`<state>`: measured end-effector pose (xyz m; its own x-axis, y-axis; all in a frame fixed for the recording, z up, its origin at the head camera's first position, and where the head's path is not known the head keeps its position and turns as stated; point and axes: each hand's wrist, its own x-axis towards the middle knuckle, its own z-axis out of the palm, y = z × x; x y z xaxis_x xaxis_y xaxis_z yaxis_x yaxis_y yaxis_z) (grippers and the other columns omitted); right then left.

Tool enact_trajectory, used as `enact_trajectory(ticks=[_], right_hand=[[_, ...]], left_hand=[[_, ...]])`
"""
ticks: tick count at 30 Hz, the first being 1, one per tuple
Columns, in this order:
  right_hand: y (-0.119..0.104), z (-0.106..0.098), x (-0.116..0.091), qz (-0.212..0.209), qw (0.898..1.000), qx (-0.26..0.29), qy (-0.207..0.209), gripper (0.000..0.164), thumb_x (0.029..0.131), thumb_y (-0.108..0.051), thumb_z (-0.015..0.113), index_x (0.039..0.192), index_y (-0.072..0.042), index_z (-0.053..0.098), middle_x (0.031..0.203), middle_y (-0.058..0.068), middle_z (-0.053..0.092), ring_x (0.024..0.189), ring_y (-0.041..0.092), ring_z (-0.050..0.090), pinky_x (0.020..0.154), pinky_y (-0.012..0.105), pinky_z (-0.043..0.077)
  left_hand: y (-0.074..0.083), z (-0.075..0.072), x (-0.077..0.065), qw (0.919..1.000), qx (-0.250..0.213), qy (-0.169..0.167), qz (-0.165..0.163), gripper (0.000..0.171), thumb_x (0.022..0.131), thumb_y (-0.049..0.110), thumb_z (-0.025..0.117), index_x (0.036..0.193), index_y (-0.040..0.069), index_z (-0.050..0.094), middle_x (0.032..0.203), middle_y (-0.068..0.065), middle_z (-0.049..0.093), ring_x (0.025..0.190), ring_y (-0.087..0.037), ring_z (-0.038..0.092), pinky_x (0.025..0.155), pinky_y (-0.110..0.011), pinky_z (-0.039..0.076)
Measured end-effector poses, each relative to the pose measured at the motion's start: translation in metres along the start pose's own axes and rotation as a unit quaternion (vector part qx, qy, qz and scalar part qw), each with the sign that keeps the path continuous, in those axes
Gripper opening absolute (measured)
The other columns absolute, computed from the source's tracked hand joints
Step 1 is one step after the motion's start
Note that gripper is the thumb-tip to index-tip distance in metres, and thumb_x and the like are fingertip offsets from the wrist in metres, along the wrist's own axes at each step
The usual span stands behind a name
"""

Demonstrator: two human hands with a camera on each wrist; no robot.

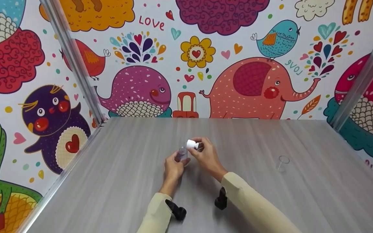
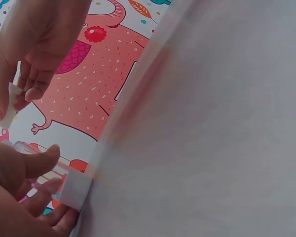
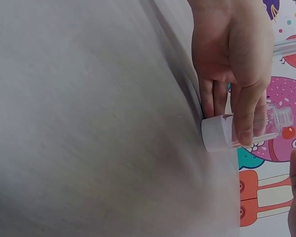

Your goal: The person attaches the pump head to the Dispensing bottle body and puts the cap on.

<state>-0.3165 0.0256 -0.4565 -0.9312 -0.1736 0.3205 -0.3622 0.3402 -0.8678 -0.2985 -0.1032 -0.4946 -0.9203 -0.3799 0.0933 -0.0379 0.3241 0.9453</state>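
My left hand [image 1: 174, 166] grips a small clear bottle [image 1: 182, 153] around its body, fingers on one side and thumb on the other. The bottle stands upright with a white base [image 3: 214, 134] close to the tabletop, and its bare threaded neck [image 3: 284, 116] shows in the right wrist view. My right hand [image 1: 208, 157] pinches a white cap [image 1: 191, 144] between thumb and fingers, beside and slightly above the bottle's neck. Cap and bottle are apart. In the left wrist view the cap [image 2: 11, 106] is partly hidden by the fingers.
A clear, cup-shaped cover [image 1: 283, 163] stands on the grey wood-grain table [image 1: 125, 181], off to the right. Walls printed with cartoon animals [image 1: 251, 90] rise at the back and sides, with metal posts [image 1: 76, 61] at the corners. Black wrist mounts [image 1: 176, 210] stick out from both sleeves.
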Motion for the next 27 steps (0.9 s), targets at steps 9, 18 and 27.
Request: enact_trajectory(ticks=[9,18,27], right_hand=[[-0.0038,0.0032,0.0005,0.002,1.000,0.006,0.010,0.037,0.089,-0.012,0.075,0.122,-0.007,0.060,0.112,0.009,0.067,0.095,0.018,0.061,0.086,0.030,0.056],[-0.0034,0.0017,0.0015,0.000,1.000,0.013,0.004,0.034,0.090,-0.013,0.074,0.122,-0.011,0.063,0.110,0.008,0.065,0.092,0.017,0.059,0.082,0.027,0.054],[-0.0044,0.0044,0.0040,-0.044,0.999,0.016,0.010,0.032,0.092,-0.010,0.070,0.124,-0.008,0.065,0.116,0.012,0.061,0.106,0.023,0.065,0.090,0.034,0.056]], left_hand=[[-0.0007,-0.0011,0.0009,0.9999,0.009,-0.005,-0.005,0.042,0.084,0.012,0.078,0.123,0.000,0.068,0.119,-0.021,0.072,0.114,-0.034,0.067,0.100,-0.048,0.049],[-0.0012,-0.0013,-0.0004,1.0000,0.003,-0.002,0.003,0.041,0.083,0.010,0.078,0.121,-0.001,0.068,0.118,-0.022,0.072,0.113,-0.035,0.068,0.099,-0.049,0.050],[-0.0013,-0.0014,0.0010,0.9999,-0.010,0.003,0.013,0.041,0.081,0.008,0.080,0.119,-0.003,0.069,0.115,-0.023,0.073,0.109,-0.035,0.069,0.095,-0.047,0.052]])
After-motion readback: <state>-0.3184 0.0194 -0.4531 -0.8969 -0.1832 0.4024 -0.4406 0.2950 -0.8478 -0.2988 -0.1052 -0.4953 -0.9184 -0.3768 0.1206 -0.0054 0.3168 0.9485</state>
